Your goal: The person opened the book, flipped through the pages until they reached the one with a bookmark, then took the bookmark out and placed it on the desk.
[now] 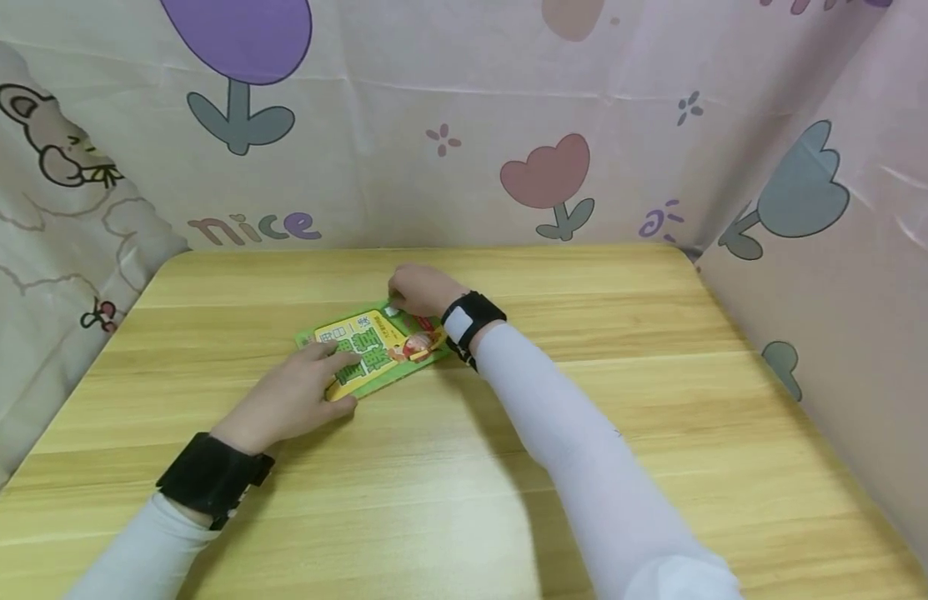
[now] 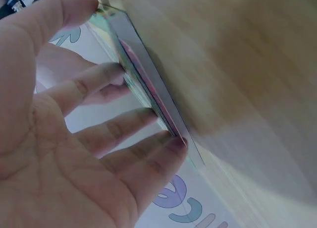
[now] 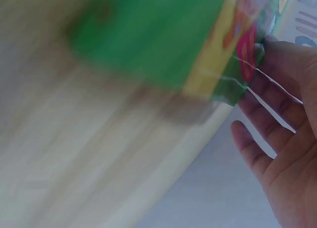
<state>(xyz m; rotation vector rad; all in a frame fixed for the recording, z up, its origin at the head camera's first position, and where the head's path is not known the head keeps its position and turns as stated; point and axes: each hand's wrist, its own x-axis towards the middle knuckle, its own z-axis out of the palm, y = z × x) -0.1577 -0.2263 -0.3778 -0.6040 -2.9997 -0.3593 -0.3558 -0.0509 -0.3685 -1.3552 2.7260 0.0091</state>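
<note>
A green and yellow booklet [image 1: 377, 342] with large green printed characters and a cartoon figure lies at an angle on the wooden table. My left hand [image 1: 294, 392] rests on its left part with the fingers spread and fairly straight. In the left wrist view the fingertips and thumb touch the booklet [image 2: 143, 84], seen edge-on as a thin layered stack. My right hand [image 1: 426, 290] pinches the far right corner between thumb and fingers. The right wrist view shows the green end of the booklet [image 3: 148, 34], blurred, with shiny clear film near the pinched corner [image 3: 240, 84].
Light wood-grain tabletop [image 1: 621, 333] extends around the booklet. A patterned cloth [image 1: 403, 183] with flowers and lettering hangs behind the table and along both sides. A black band is strapped on each wrist, over white sleeves [image 1: 576, 450].
</note>
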